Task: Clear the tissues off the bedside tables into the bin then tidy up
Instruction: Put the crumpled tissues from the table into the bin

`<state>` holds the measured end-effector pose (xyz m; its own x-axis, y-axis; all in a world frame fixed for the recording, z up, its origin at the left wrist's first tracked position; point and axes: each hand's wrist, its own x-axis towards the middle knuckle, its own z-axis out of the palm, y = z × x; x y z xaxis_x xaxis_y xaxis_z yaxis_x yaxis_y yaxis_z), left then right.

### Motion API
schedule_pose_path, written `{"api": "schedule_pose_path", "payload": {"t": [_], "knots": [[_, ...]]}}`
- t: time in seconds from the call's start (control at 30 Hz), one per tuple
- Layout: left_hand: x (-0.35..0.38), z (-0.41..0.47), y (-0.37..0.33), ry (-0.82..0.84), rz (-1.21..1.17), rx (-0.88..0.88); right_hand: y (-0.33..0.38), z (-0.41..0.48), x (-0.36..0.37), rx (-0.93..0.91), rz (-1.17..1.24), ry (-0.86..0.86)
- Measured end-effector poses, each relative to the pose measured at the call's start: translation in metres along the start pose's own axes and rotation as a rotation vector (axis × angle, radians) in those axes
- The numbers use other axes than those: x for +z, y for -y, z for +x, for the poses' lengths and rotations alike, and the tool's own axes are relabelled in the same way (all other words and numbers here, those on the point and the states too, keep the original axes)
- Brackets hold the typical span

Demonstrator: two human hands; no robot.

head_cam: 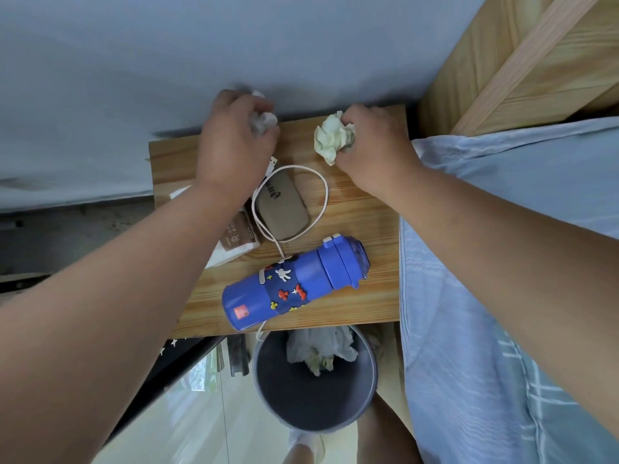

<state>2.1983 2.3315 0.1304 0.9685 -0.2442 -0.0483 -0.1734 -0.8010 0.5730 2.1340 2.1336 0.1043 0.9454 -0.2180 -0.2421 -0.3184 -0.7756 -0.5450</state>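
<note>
At the far edge of the wooden bedside table (361,289), my left hand (231,142) grips a crumpled white tissue (264,120). My right hand (375,142) pinches a crumpled pale green tissue (331,139) against the tabletop near the wall. Below the table's near edge stands a grey bin (315,413) holding several crumpled tissues (321,346).
A blue bottle (294,283) with stickers lies on its side on the table. Beside it are a brown glasses case (281,209), a white cord (321,195) and a tissue packet (234,242). A bed with light blue bedding (502,296) runs along the right.
</note>
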Motion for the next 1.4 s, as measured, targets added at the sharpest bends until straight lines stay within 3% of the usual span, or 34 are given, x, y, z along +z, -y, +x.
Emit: {"api": "schedule_pose_path", "payload": {"t": [0.23, 0.53, 0.67, 0.9, 1.2, 1.4], "knots": [[-0.014, -0.058, -0.039, -0.015, -0.331, -0.213, 0.016, -0.04, -0.033, 0.063, 0.263, -0.011], [-0.051, -0.213, -0.051, -0.029, -0.734, -0.485, 0.045, -0.201, -0.049, 0.259, 0.587, -0.023], [-0.032, -0.289, -0.024, 0.058, -0.68, -0.582, 0.046, -0.279, -0.001, 0.366, 0.629, 0.099], [0.017, -0.364, 0.042, 0.279, -0.543, -0.763, 0.016, -0.341, 0.091, 0.589, 0.397, 0.329], [0.04, -0.4, 0.089, 0.566, -0.473, -0.822, -0.002, -0.352, 0.125, 0.635, 0.349, 0.378], [0.037, -0.416, 0.109, 0.496, -0.5, -0.863, -0.021, -0.38, 0.141, 0.71, 0.402, 0.302]]}}
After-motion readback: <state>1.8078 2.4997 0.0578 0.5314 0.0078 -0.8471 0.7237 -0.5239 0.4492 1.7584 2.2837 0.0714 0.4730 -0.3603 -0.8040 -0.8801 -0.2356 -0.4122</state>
